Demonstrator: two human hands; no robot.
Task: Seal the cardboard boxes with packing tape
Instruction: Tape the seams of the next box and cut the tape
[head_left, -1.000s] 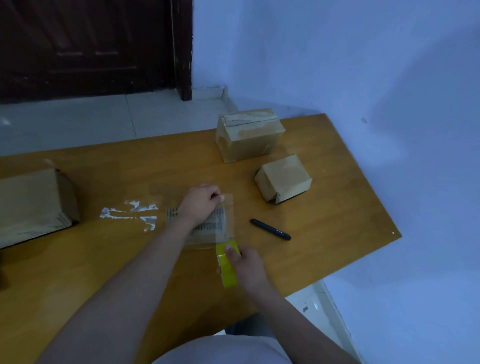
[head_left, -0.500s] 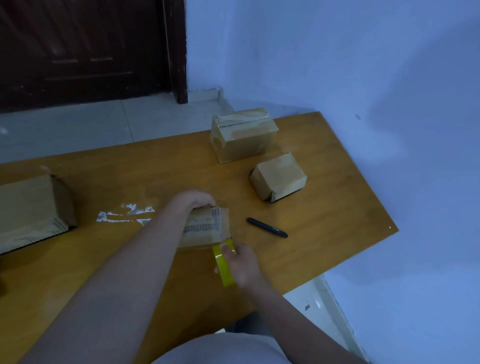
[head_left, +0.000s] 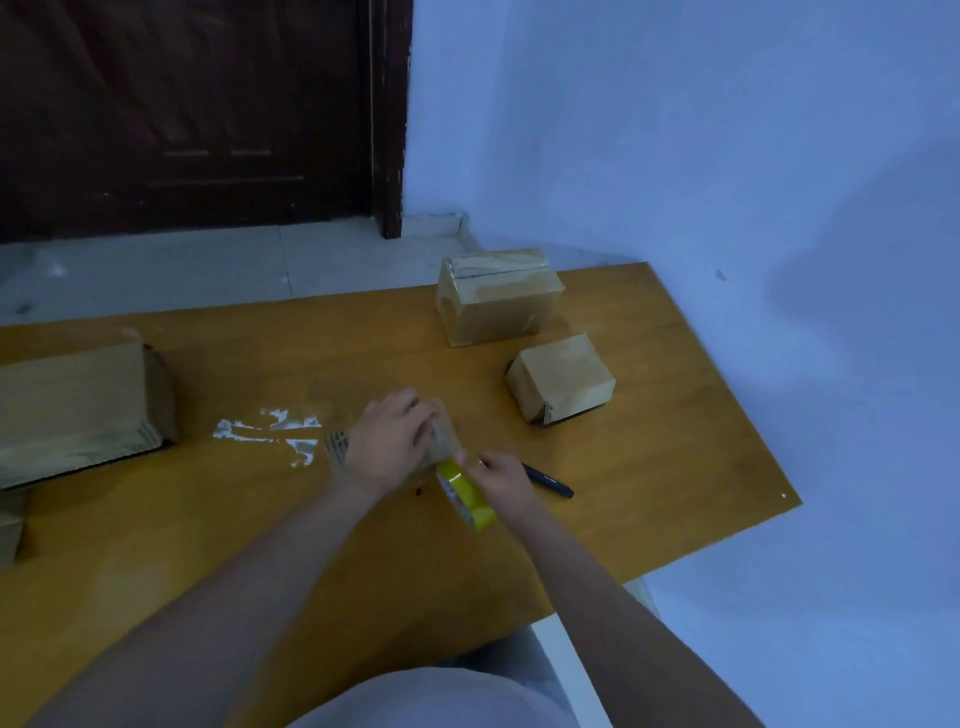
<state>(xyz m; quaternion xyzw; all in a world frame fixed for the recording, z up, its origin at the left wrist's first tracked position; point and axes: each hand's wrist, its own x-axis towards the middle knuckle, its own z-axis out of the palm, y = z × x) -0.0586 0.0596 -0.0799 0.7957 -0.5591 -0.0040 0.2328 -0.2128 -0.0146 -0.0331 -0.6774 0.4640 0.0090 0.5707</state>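
Head view looks down on a wooden table (head_left: 649, 467) that fills the middle of the frame. At its centre the left hand (head_left: 389, 441) lies over a small cardboard box (head_left: 337, 447), fingers curled down across its top; most of that box is hidden under the hand, with only a printed edge showing at the left. Just to the lower right, the right hand (head_left: 501, 475) grips a yellow tape roll (head_left: 467, 499), held on edge against the near right corner of the box. A clear strip seems to run from the roll up under the left fingers, though blur makes this hard to confirm. A black pen (head_left: 550, 480) lies on the table just right of the right hand. Two more boxes sit toward the upper right: a larger taped box (head_left: 498, 296) and a smaller box (head_left: 563, 376) just in front of it. A long box (head_left: 78, 405) rests at the left edge. White scuffs (head_left: 270, 431) mark the table left of the hands.
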